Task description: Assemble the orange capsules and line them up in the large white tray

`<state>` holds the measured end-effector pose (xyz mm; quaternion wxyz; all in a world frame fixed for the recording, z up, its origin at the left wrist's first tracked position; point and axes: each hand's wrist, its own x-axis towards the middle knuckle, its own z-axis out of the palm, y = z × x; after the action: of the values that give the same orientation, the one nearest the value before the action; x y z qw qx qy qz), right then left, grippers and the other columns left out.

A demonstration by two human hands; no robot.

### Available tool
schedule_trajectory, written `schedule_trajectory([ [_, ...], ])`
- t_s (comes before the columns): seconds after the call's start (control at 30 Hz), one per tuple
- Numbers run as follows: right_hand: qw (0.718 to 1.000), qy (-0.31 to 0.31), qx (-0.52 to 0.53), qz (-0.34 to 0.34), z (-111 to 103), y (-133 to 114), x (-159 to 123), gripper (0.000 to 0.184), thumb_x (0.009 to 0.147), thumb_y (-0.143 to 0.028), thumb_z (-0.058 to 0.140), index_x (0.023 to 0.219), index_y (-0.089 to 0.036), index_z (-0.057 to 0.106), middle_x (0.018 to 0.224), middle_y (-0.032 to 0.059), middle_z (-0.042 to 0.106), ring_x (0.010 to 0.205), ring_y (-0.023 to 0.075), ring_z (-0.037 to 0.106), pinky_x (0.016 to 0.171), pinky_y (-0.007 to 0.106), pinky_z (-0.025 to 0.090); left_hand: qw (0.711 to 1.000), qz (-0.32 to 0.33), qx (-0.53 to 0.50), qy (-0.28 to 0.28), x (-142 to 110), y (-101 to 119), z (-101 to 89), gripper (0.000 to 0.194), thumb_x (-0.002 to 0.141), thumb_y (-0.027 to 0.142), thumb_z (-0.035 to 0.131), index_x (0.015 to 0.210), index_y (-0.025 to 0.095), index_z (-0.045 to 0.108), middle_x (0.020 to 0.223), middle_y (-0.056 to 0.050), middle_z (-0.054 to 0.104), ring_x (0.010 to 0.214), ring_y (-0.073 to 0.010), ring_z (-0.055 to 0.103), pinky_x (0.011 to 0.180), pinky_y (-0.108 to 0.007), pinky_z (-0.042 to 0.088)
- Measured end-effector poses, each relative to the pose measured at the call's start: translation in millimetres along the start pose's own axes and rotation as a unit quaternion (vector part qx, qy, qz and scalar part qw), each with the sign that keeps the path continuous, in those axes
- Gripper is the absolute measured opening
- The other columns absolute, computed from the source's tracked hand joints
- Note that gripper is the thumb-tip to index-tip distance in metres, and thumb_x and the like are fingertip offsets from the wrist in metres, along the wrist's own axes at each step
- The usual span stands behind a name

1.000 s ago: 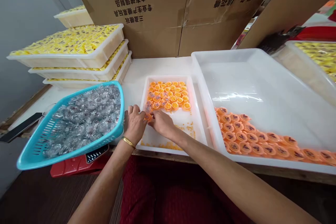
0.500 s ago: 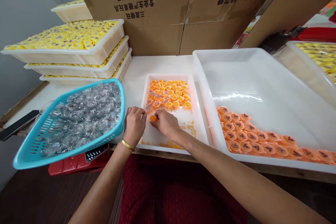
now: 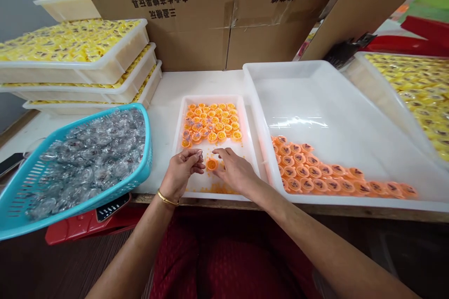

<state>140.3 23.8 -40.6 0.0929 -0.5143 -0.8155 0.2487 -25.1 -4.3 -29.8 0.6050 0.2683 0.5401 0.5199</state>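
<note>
shifting toward the middle of the small white tray point(image 3: 249, 142) since the earlier frame, a round orange cup point(image 3: 211, 164) is now sitting beside the parted fingers of the right hand point(image 3: 236, 170); whether that grip is pressing on the plastic cannot be told. the left hand point(image 3: 178, 170), wearing a smooth gold bangle point(image 3: 166, 198), is keeping a narrow grip, pinching a small, shiny clear piece point(image 3: 199, 153) over the tray's left part. behind the hands, filled orange cups point(image 3: 212, 137) are standing in tight rows, while grainy yellow-orange pellets point(image 3: 217, 188) are scattering along the tray's near edge. at left, a slatted blue plastic basket point(image 3: 148, 147) is holding crinkly transparent pieces point(image 3: 101, 154). at right, a large, glossy white tray point(image 3: 294, 103) is holding orange discs with dark prints point(image 3: 308, 173) along its near side. flat brown cardboard point(image 3: 196, 42) is standing behind the white tabletop point(image 3: 206, 83).
</note>
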Motion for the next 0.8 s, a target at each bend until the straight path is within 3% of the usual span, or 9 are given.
schedule_trajectory([
  [0.1, 0.992, -0.027, -0.007, -0.126, -4.7, 5.3, 7.1, 0.059, 0.077, 0.002, 0.043, 0.131, -0.023, 0.046, 0.136, 0.0084, 0.046, 0.109, 0.0192, 0.055, 0.083, 0.03, 0.045, 0.999, -0.011, -0.039, -0.016, -3.3, 1.3, 1.7, 0.025, 0.066, 0.024, 0.073, 0.085, 0.01, 0.064, 0.068, -0.002, 0.064, 0.055, -0.0102, 0.062, 0.051, -0.019, 0.05],
  [0.27, 0.975, -0.079, -0.041, -0.206, -3.6, 6.8, 27.4, 0.048, 0.078, 0.003, 0.043, 0.118, -0.019, 0.059, 0.122, 0.0093, 0.057, 0.111, 0.0218, 0.053, 0.086, 0.032, 0.044, 0.998, -0.013, -0.061, -0.021, -8.8, 2.3, 3.8, 0.018, 0.071, 0.022, 0.071, 0.082, 0.01, 0.064, 0.069, -0.004, 0.066, 0.055, -0.0112, 0.064, 0.048, -0.018, 0.05],
  [0.4, 0.974, -0.086, -0.049, -0.205, -0.1, 8.4, 30.2, 0.037, 0.081, 0.0, 0.046, 0.11, -0.016, 0.063, 0.113, 0.0104, 0.061, 0.106, 0.022, 0.055, 0.083, 0.032, 0.044, 0.994, -0.054, -0.093, -0.007, -10.8, 4.0, 1.9, 0.011, 0.076, 0.018, 0.066, 0.08, 0.008, 0.064, 0.072, -0.007, 0.068, 0.056, -0.0115, 0.065, 0.044, -0.016, 0.047],
  [0.53, 0.981, -0.054, -0.038, -0.184, 0.9, 11.9, 20.6, 0.033, 0.082, -0.001, 0.045, 0.104, -0.017, 0.064, 0.108, 0.009, 0.062, 0.101, 0.0185, 0.056, 0.08, 0.029, 0.043, 0.984, -0.092, -0.151, 0.025, -8.0, 1.6, -0.5, 0.007, 0.079, 0.013, 0.061, 0.078, 0.008, 0.065, 0.076, -0.006, 0.069, 0.059, -0.0101, 0.065, 0.046, -0.015, 0.049],
  [0.67, 0.989, -0.038, -0.018, -0.139, 0.6, 9.3, 11.1, 0.023, 0.084, -0.004, 0.047, 0.092, -0.017, 0.064, 0.099, 0.0056, 0.062, 0.09, 0.0154, 0.058, 0.075, 0.026, 0.042, 0.968, -0.115, -0.221, 0.04, -3.9, -3.1, -0.1, 0.009, 0.08, 0.011, 0.06, 0.073, 0.01, 0.064, 0.068, -0.002, 0.064, 0.051, -0.0042, 0.057, 0.042, -0.011, 0.044],
  [0.8, 0.993, -0.039, -0.009, -0.11, 1.2, 5.5, 8.2, 0.018, 0.087, -0.01, 0.049, 0.087, -0.018, 0.065, 0.093, 0.0048, 0.063, 0.087, 0.0149, 0.058, 0.074, 0.025, 0.042, 0.955, -0.114, -0.269, 0.057, -2.3, -3.6, 2.8, 0.016, 0.084, 0.008, 0.054, 0.07, 0.01, 0.062, 0.063, -0.002, 0.062, 0.051, -0.0039, 0.056, 0.042, -0.01, 0.043],
])
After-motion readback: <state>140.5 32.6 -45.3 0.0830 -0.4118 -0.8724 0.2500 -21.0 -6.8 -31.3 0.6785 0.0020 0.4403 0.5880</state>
